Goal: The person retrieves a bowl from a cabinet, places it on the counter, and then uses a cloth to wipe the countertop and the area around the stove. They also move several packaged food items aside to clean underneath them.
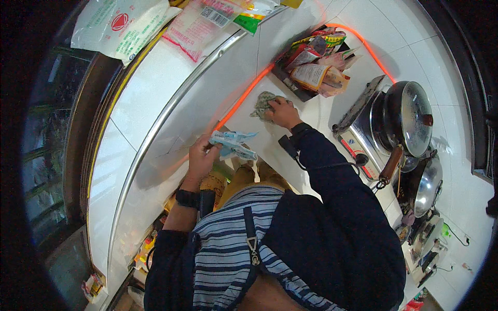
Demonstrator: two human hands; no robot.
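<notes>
My left hand (203, 155) grips a light blue plastic packet (235, 144) at one end, in front of my body near the counter's edge. Under my right hand (283, 112), a crumpled greenish-grey cloth (265, 105) lies on the white countertop (249, 116); my fingers are closed on its right side. Just beyond the cloth stands a dark box (288, 81) filled with several food packets (311, 74). An orange hose (249, 91) runs along the wall behind the cloth and on past the box.
On the right, a gas stove (358, 149) bears a lidded pan (412, 116) with a wooden handle (391, 165) reaching towards me. A wok (428, 186) and more cookware stand beyond. A metal-edged ledge (155, 124) holds plastic bags (120, 27) at the upper left.
</notes>
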